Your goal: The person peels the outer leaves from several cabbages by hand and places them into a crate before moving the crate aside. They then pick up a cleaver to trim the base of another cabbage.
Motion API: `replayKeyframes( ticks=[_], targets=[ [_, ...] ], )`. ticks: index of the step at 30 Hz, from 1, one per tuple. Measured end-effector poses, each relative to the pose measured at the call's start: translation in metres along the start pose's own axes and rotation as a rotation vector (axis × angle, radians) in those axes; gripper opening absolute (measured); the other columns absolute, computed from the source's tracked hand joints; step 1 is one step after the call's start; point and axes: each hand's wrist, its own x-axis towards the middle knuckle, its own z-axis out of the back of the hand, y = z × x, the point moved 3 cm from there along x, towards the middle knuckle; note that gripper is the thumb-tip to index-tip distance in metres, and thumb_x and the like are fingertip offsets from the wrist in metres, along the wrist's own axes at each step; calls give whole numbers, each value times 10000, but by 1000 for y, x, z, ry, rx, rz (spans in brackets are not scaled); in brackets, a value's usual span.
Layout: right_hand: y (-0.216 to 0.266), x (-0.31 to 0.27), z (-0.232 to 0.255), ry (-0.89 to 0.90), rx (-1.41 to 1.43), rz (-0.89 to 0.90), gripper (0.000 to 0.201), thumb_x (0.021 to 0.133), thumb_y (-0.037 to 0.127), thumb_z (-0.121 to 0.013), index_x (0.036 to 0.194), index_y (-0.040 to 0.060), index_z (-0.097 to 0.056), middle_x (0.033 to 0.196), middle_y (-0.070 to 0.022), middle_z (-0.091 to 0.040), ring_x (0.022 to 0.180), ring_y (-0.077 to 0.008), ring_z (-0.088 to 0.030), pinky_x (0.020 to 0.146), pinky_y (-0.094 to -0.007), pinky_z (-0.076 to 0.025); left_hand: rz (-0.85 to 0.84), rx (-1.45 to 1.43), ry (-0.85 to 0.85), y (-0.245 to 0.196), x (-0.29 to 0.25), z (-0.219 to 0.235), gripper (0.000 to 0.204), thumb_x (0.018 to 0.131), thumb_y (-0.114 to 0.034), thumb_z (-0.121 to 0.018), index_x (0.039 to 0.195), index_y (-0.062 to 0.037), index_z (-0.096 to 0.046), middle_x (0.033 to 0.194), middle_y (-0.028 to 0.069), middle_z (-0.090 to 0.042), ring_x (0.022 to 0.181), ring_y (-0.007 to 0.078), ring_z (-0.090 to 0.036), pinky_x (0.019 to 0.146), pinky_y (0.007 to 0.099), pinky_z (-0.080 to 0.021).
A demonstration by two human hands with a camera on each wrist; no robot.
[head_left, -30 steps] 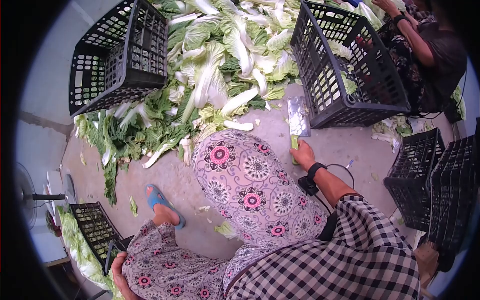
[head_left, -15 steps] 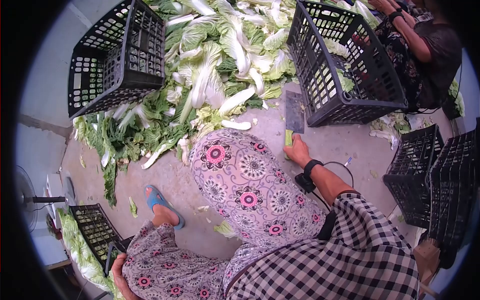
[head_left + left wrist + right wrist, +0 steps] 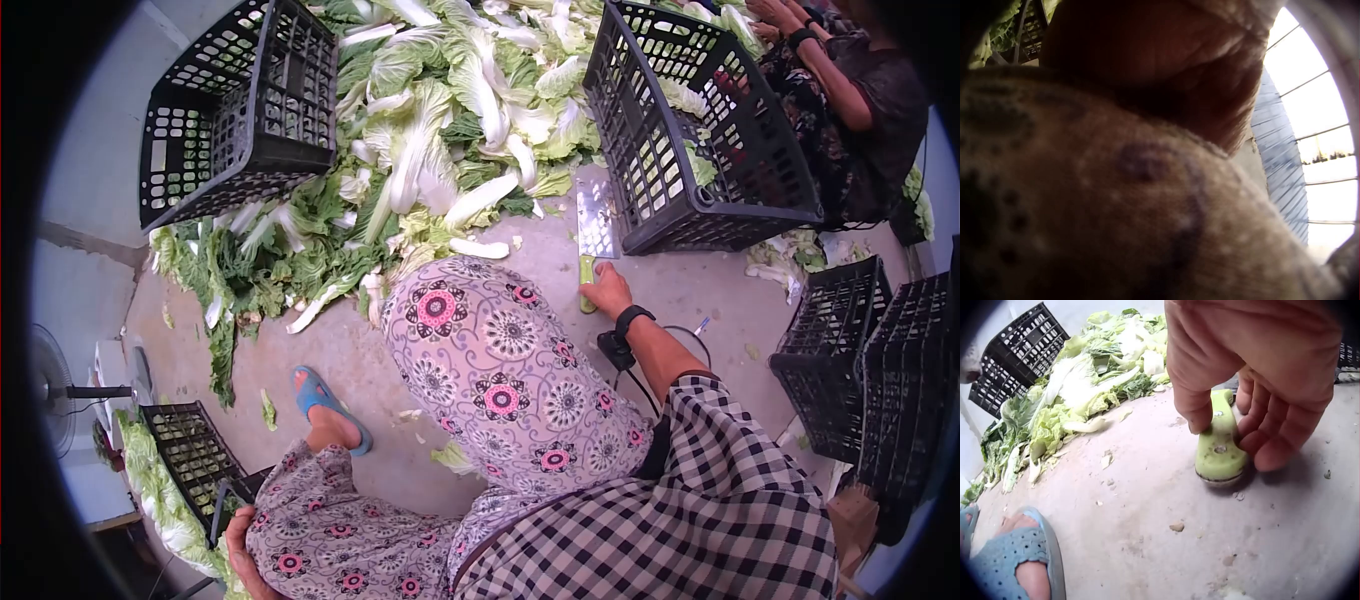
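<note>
My right hand [image 3: 610, 290] pinches the light green handle of a cleaver [image 3: 597, 222] low over the concrete floor. Its broad metal blade points away from me, beside a black crate [image 3: 690, 220], and catches the light. In the right wrist view, the thumb lies on one side of the green handle [image 3: 1219, 440] and the fingers on the other; the blade is mostly hidden behind the hand. My left hand [image 3: 240, 548] rests on the patterned trouser leg [image 3: 350, 530] at the lower left, holding nothing. Close up in the left wrist view, that hand [image 3: 1160, 50] lies against the cloth.
A heap of cabbage leaves [image 3: 430, 140] covers the floor ahead. A tilted black crate [image 3: 240, 120] stands at its left, more crates [image 3: 830, 350] at the right. Another person [image 3: 850, 110] sits at the upper right. A fan [image 3: 55, 390] is at the left edge.
The cleaver blade turned dark half a second ago and is bright again now, so its tilt changed. My right hand has shifted slightly forward along with it. The left hand stays in place.
</note>
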Motion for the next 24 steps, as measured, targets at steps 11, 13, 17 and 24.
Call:
replayKeyframes(
  ticks=[11, 13, 17, 24],
  targets=[
    [-14, 5, -2, -188, 219, 502, 160, 762, 138, -497, 820, 43, -612, 803, -183, -620, 765, -339, -600, 702, -403, -469, -125, -93, 128, 25, 12, 13, 395, 921, -255, -393, 1151, 32, -534, 1182, 121, -532, 1111, 199, -484, 979, 324, -351],
    [-7, 8, 5, -154, 329, 513, 159, 767, 136, -498, 831, 41, -609, 807, -178, -620, 765, -329, -600, 700, -396, -470, -86, -139, 148, 38, 16, 25, 430, 930, -299, -431, 1192, 34, -505, 1210, 116, -528, 1129, 197, -479, 986, 330, -350],
    [22, 4, 24, -13, 409, 475, 158, 777, 131, -501, 853, 38, -604, 816, -168, -619, 764, -310, -599, 697, -382, -473, -41, -119, 80, 87, -1, 61, 370, 904, -267, -490, 1148, 7, -538, 1141, 63, -552, 1069, 160, -497, 948, 289, -364],
    [157, -6, -2, 441, 537, 596, 160, 794, 123, -505, 891, 33, -595, 831, -150, -618, 763, -277, -597, 691, -358, -478, -138, 711, -128, 150, -81, 82, 423, 749, -104, -644, 1140, -40, -495, 1176, 171, -512, 1120, 335, -469, 967, 371, -367]
  ],
)
